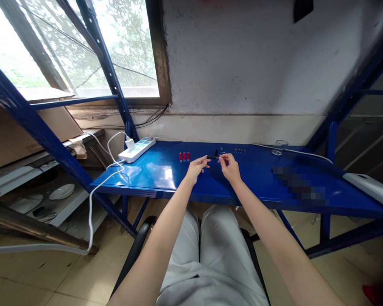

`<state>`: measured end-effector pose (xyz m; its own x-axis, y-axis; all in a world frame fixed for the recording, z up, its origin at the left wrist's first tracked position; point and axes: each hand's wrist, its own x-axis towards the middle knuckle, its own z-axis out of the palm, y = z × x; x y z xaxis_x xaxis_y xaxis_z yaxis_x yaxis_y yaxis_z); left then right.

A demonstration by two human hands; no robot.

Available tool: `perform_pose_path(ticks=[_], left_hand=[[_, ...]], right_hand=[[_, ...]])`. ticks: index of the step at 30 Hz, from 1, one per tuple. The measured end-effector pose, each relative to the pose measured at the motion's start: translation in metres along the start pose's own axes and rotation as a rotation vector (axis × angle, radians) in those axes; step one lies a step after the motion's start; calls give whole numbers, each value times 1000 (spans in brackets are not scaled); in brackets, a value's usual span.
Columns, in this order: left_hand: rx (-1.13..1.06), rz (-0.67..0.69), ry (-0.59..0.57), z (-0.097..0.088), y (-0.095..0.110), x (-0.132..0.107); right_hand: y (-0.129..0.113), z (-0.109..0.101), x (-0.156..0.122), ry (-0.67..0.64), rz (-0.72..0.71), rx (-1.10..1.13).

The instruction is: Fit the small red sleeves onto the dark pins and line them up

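Observation:
Over the blue table [153, 180], my left hand [197, 167] pinches a slim black rod-like piece [212, 157] between thumb and fingers. At its right end, a thin pale or silvery tip meets the closed fingers of my right hand [229, 165]; whether the tip is a separate part is too small to tell. Just behind the hands stand a small black piece [216, 152] and a small clear piece [221, 149]. To the left, three red cylinders [184, 157] with pale lower ends are lined up. Several tiny metallic pieces [240, 151] form a row to the right.
A white power strip [138, 149] with a plugged-in charger sits at the table's left end, its cable hanging over the edge. Toward the back right is a clear glass [279, 147]. A pixelated dark object [298, 185] and a white device [372, 189] lie farther right.

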<state>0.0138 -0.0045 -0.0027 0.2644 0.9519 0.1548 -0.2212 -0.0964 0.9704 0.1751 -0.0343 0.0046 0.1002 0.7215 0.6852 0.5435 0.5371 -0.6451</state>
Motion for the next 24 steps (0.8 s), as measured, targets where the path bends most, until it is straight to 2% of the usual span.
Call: perform_pose_path(ticks=[3, 7, 10, 14, 17, 24], left_hand=[[-6, -12, -62, 1, 1, -1], [-15, 14, -76, 2, 2, -3], [22, 64, -32, 2, 3, -3], [118, 214, 118, 4, 3, -3], [132, 271, 181, 5, 5, -3], [222, 215, 132, 6, 4, -3]], right_hand=[[-1, 1, 0, -13, -10, -4], [0, 0, -1, -36, -11, -3], [3, 1, -1, -84, 0, 5], [9, 6, -1, -197, 4, -14], [13, 9, 0, -264, 1, -64], [12, 11, -1, -364, 26, -347]])
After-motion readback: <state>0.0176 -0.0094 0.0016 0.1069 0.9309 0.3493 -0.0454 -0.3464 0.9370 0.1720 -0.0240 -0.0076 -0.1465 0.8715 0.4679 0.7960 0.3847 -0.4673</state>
